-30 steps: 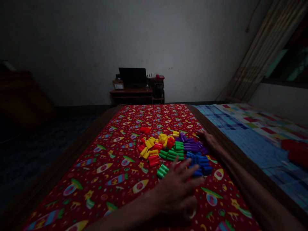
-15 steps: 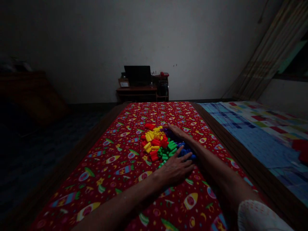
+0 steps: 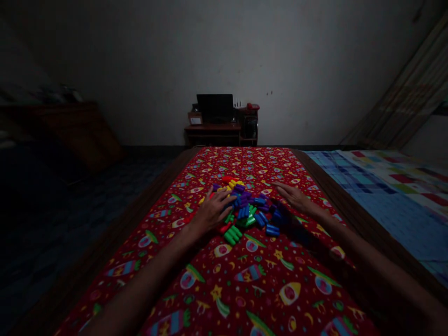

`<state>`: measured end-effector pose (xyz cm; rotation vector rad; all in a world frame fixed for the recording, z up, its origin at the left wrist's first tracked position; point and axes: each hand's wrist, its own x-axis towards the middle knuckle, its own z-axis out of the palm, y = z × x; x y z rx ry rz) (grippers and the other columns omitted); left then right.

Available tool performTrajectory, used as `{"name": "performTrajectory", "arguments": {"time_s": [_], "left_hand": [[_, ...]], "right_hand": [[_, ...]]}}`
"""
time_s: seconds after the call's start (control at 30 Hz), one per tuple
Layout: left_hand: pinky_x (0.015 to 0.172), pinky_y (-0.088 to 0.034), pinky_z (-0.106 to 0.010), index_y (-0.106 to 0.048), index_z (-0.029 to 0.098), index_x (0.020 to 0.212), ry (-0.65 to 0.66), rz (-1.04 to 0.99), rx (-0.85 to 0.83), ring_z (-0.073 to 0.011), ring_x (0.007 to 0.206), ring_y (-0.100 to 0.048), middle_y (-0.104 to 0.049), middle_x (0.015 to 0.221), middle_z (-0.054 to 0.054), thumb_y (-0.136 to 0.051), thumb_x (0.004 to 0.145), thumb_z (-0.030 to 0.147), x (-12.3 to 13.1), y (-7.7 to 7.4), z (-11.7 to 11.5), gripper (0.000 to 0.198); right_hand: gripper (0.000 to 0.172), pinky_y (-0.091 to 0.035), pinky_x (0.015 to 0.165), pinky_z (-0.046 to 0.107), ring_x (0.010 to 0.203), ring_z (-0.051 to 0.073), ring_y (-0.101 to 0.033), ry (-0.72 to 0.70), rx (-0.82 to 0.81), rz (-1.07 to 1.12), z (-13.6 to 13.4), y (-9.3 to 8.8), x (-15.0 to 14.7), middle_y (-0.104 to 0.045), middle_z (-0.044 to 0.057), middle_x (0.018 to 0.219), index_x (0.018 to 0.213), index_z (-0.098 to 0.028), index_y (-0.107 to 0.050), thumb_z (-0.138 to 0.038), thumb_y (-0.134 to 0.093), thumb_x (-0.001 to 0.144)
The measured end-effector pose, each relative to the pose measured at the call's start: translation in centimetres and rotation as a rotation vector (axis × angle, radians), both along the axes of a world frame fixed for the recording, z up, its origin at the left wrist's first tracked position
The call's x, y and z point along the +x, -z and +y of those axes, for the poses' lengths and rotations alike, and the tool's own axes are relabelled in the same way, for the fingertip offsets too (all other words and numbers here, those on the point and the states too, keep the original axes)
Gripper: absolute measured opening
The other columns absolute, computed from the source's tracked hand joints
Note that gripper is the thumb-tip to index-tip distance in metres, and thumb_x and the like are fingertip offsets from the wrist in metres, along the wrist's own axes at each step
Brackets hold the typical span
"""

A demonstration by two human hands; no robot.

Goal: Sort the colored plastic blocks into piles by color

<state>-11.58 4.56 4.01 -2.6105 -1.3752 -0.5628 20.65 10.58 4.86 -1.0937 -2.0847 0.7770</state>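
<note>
A loose heap of plastic building blocks lies on a red cloth (image 3: pixel 266 280) printed with rockets. Blue blocks (image 3: pixel 272 230) and purple blocks (image 3: pixel 246 199) lie over and beside green blocks (image 3: pixel 233 234). Some yellow blocks (image 3: pixel 235 185) and a red block (image 3: pixel 228 179) show at the far side. My left hand (image 3: pixel 212 212) rests over the heap's left side, fingers spread, covering part of it. To the right of the heap, my right hand (image 3: pixel 294 198) is held apart from the blocks, fingers stretched out, with nothing in it.
Beyond the cloth's far end stands a desk (image 3: pixel 213 132) with a dark monitor (image 3: pixel 214 108). Bedding with blue plaid and coloured squares (image 3: pixel 360 200) lies to the right. A wooden cabinet (image 3: pixel 87 135) stands at the left.
My left hand has moved left across the heap and my right hand has moved right, away from it. Blue and purple blocks now lie spread over the others. The view has turned slightly left.
</note>
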Motion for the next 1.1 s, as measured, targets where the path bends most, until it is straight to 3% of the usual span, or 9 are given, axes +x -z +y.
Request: {"name": "performTrajectory", "arguments": {"time_s": [0.1, 0.17, 0.3, 0.43, 0.63, 0.77, 0.9, 1.0, 1.1], "left_hand": [[0.114, -0.024, -0.054, -0.044, 0.022, 0.140, -0.083, -0.123, -0.086, -0.0255, 0.139, -0.035, -0.044, 0.147, -0.012, -0.034, 0.098, 0.036, -2.8, 1.0, -0.7, 0.045], [0.113, -0.021, -0.059, -0.037, 0.024, 0.145, -0.098, -0.135, -0.123, -0.0293, 0.142, -0.027, -0.038, 0.151, -0.012, -0.037, 0.097, 0.043, -3.6, 1.9, -2.1, 0.051], [0.110, -0.006, -0.071, -0.032, 0.033, 0.147, -0.015, -0.003, -0.118, -0.0375, 0.145, -0.014, -0.027, 0.157, -0.010, -0.055, 0.088, 0.052, -2.3, 2.9, -5.7, 0.066], [0.109, -0.005, -0.072, -0.030, 0.038, 0.147, 0.023, 0.078, -0.079, -0.0371, 0.145, -0.013, -0.023, 0.159, -0.007, -0.064, 0.084, 0.044, 0.0, 2.9, -7.1, 0.072], [0.110, -0.005, -0.071, -0.028, 0.036, 0.148, -0.046, 0.076, -0.053, -0.0374, 0.146, -0.009, -0.022, 0.159, -0.007, -0.067, 0.081, 0.047, 0.4, 2.4, -5.9, 0.079], [0.112, -0.016, -0.065, -0.035, 0.032, 0.146, -0.052, -0.011, -0.039, -0.0353, 0.145, -0.015, -0.026, 0.158, -0.009, -0.059, 0.086, 0.051, -1.1, 2.1, -5.0, 0.067], [0.108, -0.038, -0.047, -0.040, 0.023, 0.143, -0.130, -0.233, 0.009, -0.0261, 0.132, -0.044, -0.047, 0.144, -0.012, -0.043, 0.096, 0.039, -2.8, 2.4, -3.3, 0.050], [0.099, -0.047, -0.041, -0.053, 0.018, 0.131, -0.229, -0.343, 0.018, -0.0242, 0.115, -0.059, -0.063, 0.124, -0.012, -0.050, 0.092, 0.032, -3.5, 2.6, -1.6, 0.041], [0.092, -0.051, -0.037, -0.063, 0.017, 0.118, -0.337, -0.396, -0.064, -0.0235, 0.103, -0.064, -0.069, 0.111, -0.010, -0.056, 0.084, 0.024, -3.5, 2.2, -0.3, 0.035]], "right_hand": [[0.073, -0.030, 0.112, 0.055, 0.140, 0.035, -0.031, -0.015, 0.036, -0.200, -4.0, 3.5, 5.3, -0.037, 0.005, 0.152, 0.141, -0.032, -0.047, -0.062, -0.062, 0.076], [0.086, -0.033, 0.112, 0.054, 0.143, 0.035, -0.024, -0.077, 0.055, -0.293, -6.2, 5.6, 6.7, -0.023, 0.002, 0.158, 0.147, -0.038, -0.034, -0.057, -0.070, 0.071], [0.089, -0.030, 0.113, 0.053, 0.145, 0.035, -0.016, -0.080, 0.092, -0.320, -6.5, 7.4, 3.9, -0.008, 0.003, 0.161, 0.152, -0.038, -0.018, -0.054, -0.065, 0.078], [0.087, -0.029, 0.113, 0.055, 0.145, 0.035, -0.014, -0.120, 0.152, -0.231, -3.1, 7.0, -3.1, -0.004, 0.006, 0.162, 0.152, -0.034, -0.019, -0.056, -0.062, 0.080], [0.071, -0.030, 0.112, 0.055, 0.144, 0.033, -0.022, -0.135, 0.263, -0.115, -0.2, 7.2, -11.5, -0.022, 0.013, 0.157, 0.150, -0.028, -0.029, -0.048, -0.056, 0.087], [0.059, -0.031, 0.110, 0.054, 0.140, 0.032, -0.031, -0.137, 0.383, -0.117, -0.2, 6.5, -14.1, -0.033, 0.015, 0.152, 0.143, -0.024, -0.043, -0.043, -0.055, 0.088], [0.044, -0.036, 0.106, 0.051, 0.129, 0.030, -0.047, -0.184, 0.433, -0.094, 0.5, 4.1, -16.2, -0.051, 0.015, 0.140, 0.130, -0.022, -0.058, -0.038, -0.054, 0.090], [0.037, -0.042, 0.100, 0.043, 0.119, 0.027, -0.056, -0.257, 0.408, -0.114, 2.1, 1.9, -17.4, -0.060, 0.016, 0.129, 0.124, -0.018, -0.063, -0.026, -0.054, 0.089], [0.038, -0.047, 0.088, 0.035, 0.104, 0.024, -0.063, -0.426, 0.366, -0.250, 3.5, 0.6, -18.0, -0.068, 0.015, 0.115, 0.117, -0.014, -0.066, -0.011, -0.055, 0.081]]}}
